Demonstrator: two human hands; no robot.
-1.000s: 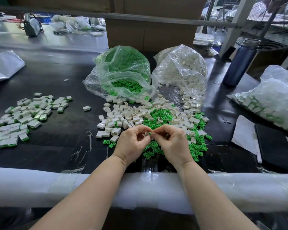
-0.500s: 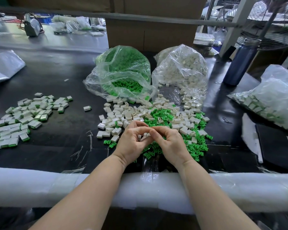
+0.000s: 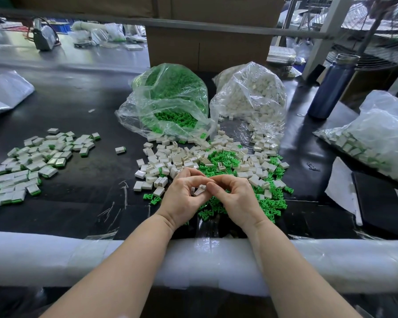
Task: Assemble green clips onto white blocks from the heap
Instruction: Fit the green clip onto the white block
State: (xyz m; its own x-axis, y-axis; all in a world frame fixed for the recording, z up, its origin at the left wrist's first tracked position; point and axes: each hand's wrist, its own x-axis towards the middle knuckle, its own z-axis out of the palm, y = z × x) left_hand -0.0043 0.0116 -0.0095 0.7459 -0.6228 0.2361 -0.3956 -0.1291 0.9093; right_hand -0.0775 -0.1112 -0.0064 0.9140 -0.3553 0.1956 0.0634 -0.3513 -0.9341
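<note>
Since one second ago the two hands have come a little lower and closer to the body, and the small piece between them has turned so that its white face now shows. The left hand [image 3: 184,198] has curled fingers and pinches a white block [image 3: 199,191] between thumb and fingertips; the right hand [image 3: 236,198] is also curled, its thumb and forefinger press against the same block from the other side. I cannot tell if a green clip is already inside, because the fingers hide it. Both hands hang just above the near edge of the mixed heap [image 3: 216,161] of white blocks and green clips on the black table [image 3: 83,106]. The finished pieces [image 3: 32,161] lie well apart, to the left. Behind the heap, two open plastic bags hold the green clips [image 3: 170,97] and the white blocks [image 3: 251,95]. The block looks very light, hard and smooth, so it can slip easily; I think it is best held by its two flat sides, leaving the open slot free for the clip.
</note>
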